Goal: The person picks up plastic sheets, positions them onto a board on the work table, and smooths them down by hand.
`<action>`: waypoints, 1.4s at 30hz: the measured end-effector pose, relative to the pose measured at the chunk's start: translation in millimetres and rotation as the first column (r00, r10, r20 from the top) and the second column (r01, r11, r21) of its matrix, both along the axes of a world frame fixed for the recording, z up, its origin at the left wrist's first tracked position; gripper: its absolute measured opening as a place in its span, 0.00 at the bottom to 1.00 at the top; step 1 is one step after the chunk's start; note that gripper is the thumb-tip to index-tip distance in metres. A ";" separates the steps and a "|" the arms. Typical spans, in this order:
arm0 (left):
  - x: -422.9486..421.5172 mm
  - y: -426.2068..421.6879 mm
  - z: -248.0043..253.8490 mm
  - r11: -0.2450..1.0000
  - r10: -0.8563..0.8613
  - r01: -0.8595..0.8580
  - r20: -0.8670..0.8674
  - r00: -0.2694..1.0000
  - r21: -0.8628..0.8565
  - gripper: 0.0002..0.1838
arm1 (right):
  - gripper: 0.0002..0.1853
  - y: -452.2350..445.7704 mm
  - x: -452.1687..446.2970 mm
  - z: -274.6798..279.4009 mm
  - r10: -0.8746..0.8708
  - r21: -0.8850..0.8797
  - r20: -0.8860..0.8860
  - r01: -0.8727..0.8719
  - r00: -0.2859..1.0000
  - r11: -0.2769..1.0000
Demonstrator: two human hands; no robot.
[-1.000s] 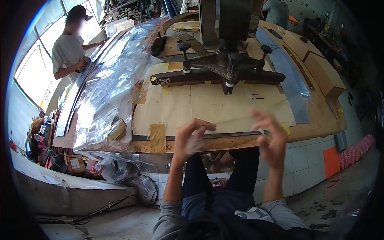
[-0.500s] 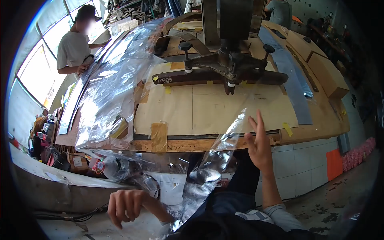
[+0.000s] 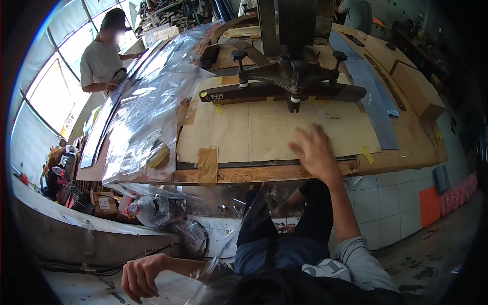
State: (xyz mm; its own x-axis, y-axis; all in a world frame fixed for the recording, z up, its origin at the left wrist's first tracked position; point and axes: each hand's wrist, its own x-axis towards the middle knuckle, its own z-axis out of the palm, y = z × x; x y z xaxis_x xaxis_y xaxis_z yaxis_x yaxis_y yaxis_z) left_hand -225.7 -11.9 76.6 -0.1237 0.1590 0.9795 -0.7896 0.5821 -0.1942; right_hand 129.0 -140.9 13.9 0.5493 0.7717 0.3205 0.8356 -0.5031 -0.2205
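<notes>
My right hand [image 3: 315, 151] hovers over the front right part of a cream paper sheet [image 3: 223, 137], fingers spread and slightly blurred, with nothing visible in it. Low at the left, beyond the table, my left hand [image 3: 142, 278] has its fingers curled downward. Thin clear plastic film [image 3: 178, 288] lies beside its palm and wrist; whether the fingers grip it is hidden. Above the sheet's back part stands a dark metal clamp head [image 3: 295, 76] with a long bar. Brown tape [image 3: 208, 165] crosses the table's wooden front edge [image 3: 284, 171].
Clear plastic sheeting [image 3: 147, 112] covers the table's left side. A person in a white shirt [image 3: 101, 63] stands at the far left. On the right are a blue-grey strip [image 3: 368, 91] and a cardboard box [image 3: 414, 91]. A large bottle [image 3: 152, 209] sits below the table.
My left hand has swung from the table edge down to the lower left. The film that stretched between my hands has dropped away from my right hand, which has opened.
</notes>
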 end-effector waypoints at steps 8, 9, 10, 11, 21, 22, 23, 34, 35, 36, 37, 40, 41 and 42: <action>25.7 -10.8 -5.7 0.992 0.053 -0.073 -0.187 0.981 -0.104 0.09 | 0.37 -42.2 -47.0 18.3 0.452 0.172 -0.116 -0.430 0.884 0.886; 36.5 -11.0 -7.4 0.990 0.049 -0.075 -0.206 0.977 -0.121 0.08 | 0.36 -41.1 -41.0 22.6 0.418 0.229 -0.137 -0.381 0.898 0.896; 49.8 -1.3 -14.7 0.988 0.138 -0.150 -0.278 0.950 -0.022 0.08 | 0.35 -35.6 -34.8 24.9 0.242 0.249 0.033 -0.242 0.970 0.938; 58.6 4.6 -25.6 0.973 0.231 -0.216 -0.341 0.911 0.081 0.08 | 0.35 -28.5 -21.2 19.4 0.148 0.181 0.014 -0.148 0.989 0.972; 189.5 7.2 -53.2 0.019 0.996 -0.250 0.003 0.089 0.968 0.12 | 0.36 -69.5 -12.3 1.2 0.131 -0.146 -0.046 -0.137 0.990 0.980; 188.3 -0.5 -64.1 0.021 0.997 -0.194 -0.006 0.076 0.981 0.13 | 0.35 -68.3 -7.3 -4.6 0.103 -0.128 -0.073 -0.112 0.992 0.985; 195.1 -3.1 -68.4 0.008 0.998 -0.159 0.003 0.068 0.987 0.14 | 0.34 -65.9 0.5 -6.9 0.071 -0.097 -0.078 -0.079 0.994 0.992; 236.6 18.8 -65.0 0.123 0.991 -0.251 -0.134 -0.027 0.960 0.09 | 0.20 -69.9 13.1 -17.7 0.261 0.218 0.029 -0.261 0.965 0.940; 236.5 17.1 -66.0 0.110 0.991 -0.266 -0.126 -0.043 0.958 0.09 | 0.20 -69.5 12.7 -19.7 0.243 0.247 0.072 -0.254 0.967 0.935; 236.3 16.0 -66.8 0.095 0.991 -0.281 -0.117 -0.059 0.955 0.10 | 0.20 -67.5 11.8 -24.0 0.225 0.277 0.115 -0.249 0.968 0.928; 236.5 15.8 -67.6 0.059 0.994 -0.296 -0.082 -0.067 0.953 0.10 | 0.19 -66.1 11.5 -25.7 0.205 0.308 0.160 -0.246 0.966 0.919; 235.8 16.1 -69.9 -0.007 0.996 -0.308 -0.020 -0.084 0.951 0.12 | 0.20 -68.2 10.4 -22.8 0.217 0.290 0.002 -0.208 0.976 0.934; 234.9 16.7 -68.9 0.001 0.996 -0.295 -0.027 -0.084 0.955 0.12 | 0.20 -68.5 9.6 -22.1 0.214 0.298 -0.002 -0.203 0.977 0.933; 234.6 17.1 -67.8 0.009 0.996 -0.282 -0.034 -0.084 0.959 0.12 | 0.21 -68.5 8.5 -21.2 0.210 0.306 -0.006 -0.198 0.978 0.931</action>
State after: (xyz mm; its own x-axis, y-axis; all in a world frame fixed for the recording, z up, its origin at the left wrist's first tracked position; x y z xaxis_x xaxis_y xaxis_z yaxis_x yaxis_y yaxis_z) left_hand 8.9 5.2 8.8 0.9016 -0.0332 0.4312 -0.2833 -0.7987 0.5308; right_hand 137.4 -209.4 -7.2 0.4062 0.7388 0.5377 0.9014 -0.2274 -0.3686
